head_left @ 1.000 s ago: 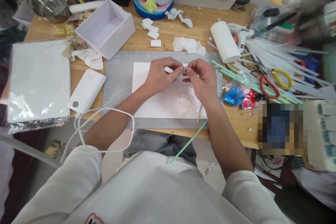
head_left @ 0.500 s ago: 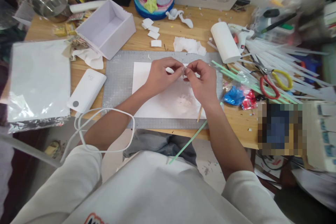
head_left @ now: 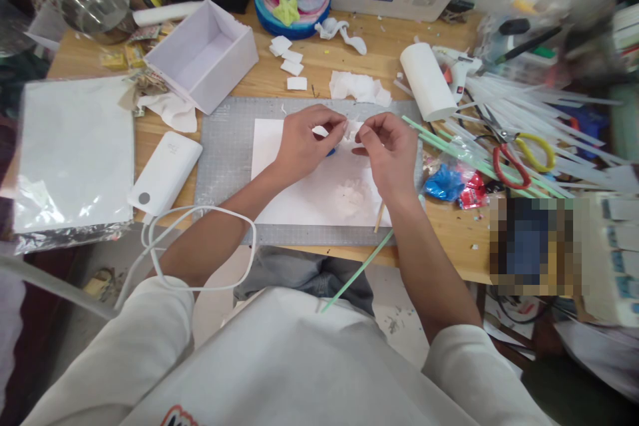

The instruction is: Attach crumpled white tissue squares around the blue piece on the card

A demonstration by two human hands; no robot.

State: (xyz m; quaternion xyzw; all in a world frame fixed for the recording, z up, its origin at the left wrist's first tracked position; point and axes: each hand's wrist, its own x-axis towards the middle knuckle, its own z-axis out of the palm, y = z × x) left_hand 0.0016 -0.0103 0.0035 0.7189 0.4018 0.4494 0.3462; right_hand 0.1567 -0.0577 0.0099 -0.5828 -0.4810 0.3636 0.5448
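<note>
My left hand (head_left: pixel 308 145) is above a white sheet of paper (head_left: pixel 289 203), with thumb and forefinger pinched on a small whitish, see-through piece (head_left: pixel 348 130). A bit of something blue (head_left: pixel 330 152) shows beneath those fingers. Just to the right is my right hand (head_left: pixel 389 146), its thumb and forefinger bent together; whatever they grip is too small to make out. A short gap separates the fingertips of the two hands. On the paper below lies a pale, crumbly pile (head_left: pixel 352 196), and a thin wooden stick (head_left: pixel 379 217) rests by my right wrist.
A grey cutting mat (head_left: pixel 224 166) lies under the paper. Left are a white power bank (head_left: pixel 166 172) with a looped cable and an open white box (head_left: pixel 212 56). Right are a white roll (head_left: pixel 428 82), a glue gun (head_left: pixel 460 70), scissors (head_left: pixel 512 166) and green straws (head_left: pixel 449 146).
My hands have drawn slightly apart, the right one moving right and the left one a little left. The whitish piece and the blue bit now show between and beneath the fingers.
</note>
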